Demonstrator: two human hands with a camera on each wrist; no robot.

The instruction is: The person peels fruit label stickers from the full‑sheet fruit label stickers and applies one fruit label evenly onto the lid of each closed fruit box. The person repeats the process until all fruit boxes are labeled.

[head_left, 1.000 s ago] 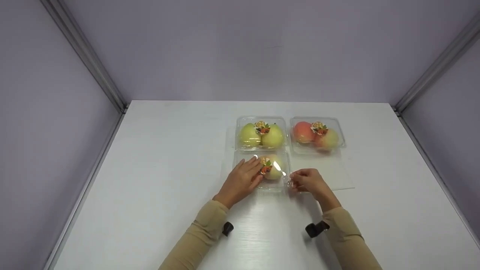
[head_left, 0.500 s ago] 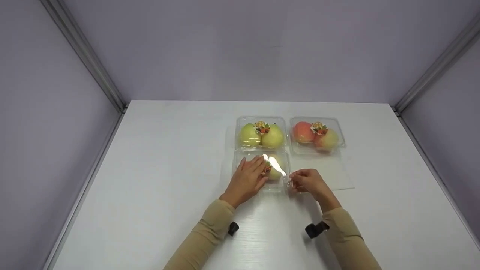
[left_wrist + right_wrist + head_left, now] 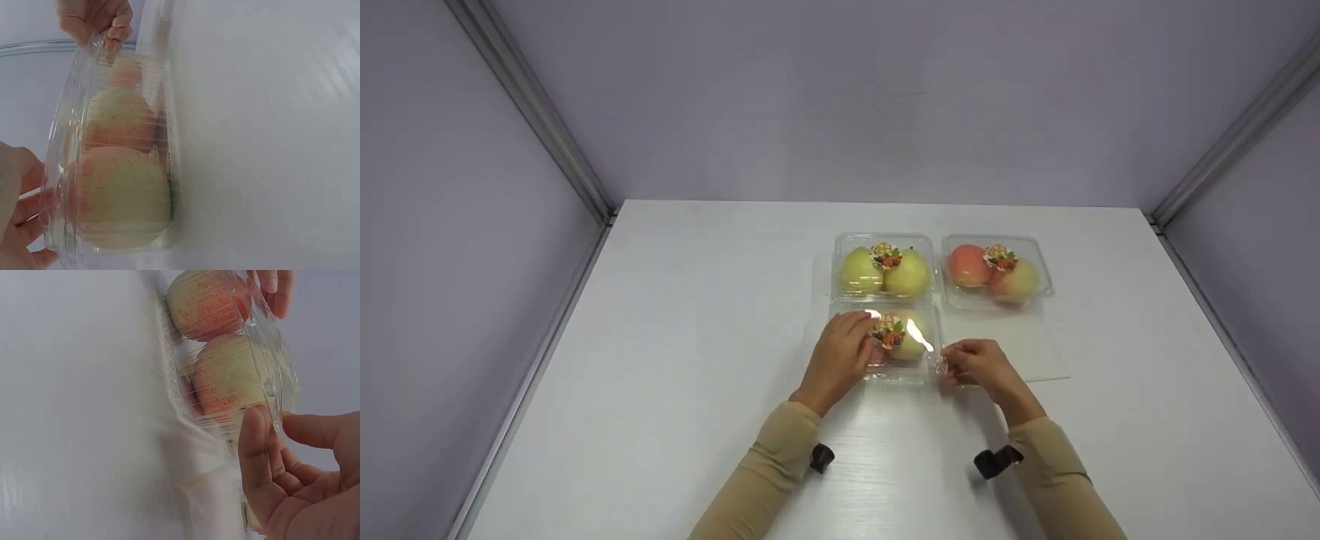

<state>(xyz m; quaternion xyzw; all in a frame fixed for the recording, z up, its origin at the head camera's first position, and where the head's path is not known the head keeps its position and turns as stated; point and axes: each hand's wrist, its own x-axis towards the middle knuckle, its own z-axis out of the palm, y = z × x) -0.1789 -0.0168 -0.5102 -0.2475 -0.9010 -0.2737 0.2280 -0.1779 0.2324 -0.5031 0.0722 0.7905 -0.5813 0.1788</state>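
Note:
A clear plastic clamshell box [image 3: 901, 375] with a sticker on its lid stands nearest me, holding two round yellow-and-red fruits [image 3: 228, 374]. My left hand [image 3: 834, 356] rests on the left part of the lid, fingers lightly bent. The left wrist view has those fingers [image 3: 28, 211] spread along the lid side. At the box's right edge, my right hand [image 3: 979, 364] pinches the plastic rim between thumb and fingers, seen closely in the right wrist view, where the thumb [image 3: 309, 430] meets the lid edge.
Behind stands a closed clamshell with two green fruits [image 3: 906, 274]. To its right is another clamshell with red-and-yellow fruits [image 3: 967, 265]. Both lids bear stickers. A thin pale sheet [image 3: 1012, 341] lies on the white table [image 3: 697, 315] right of the front box. Walls enclose the table.
My left hand slid right across the lid over the sticker, then drew back left, uncovering the sticker. My right hand has stayed at the rim.

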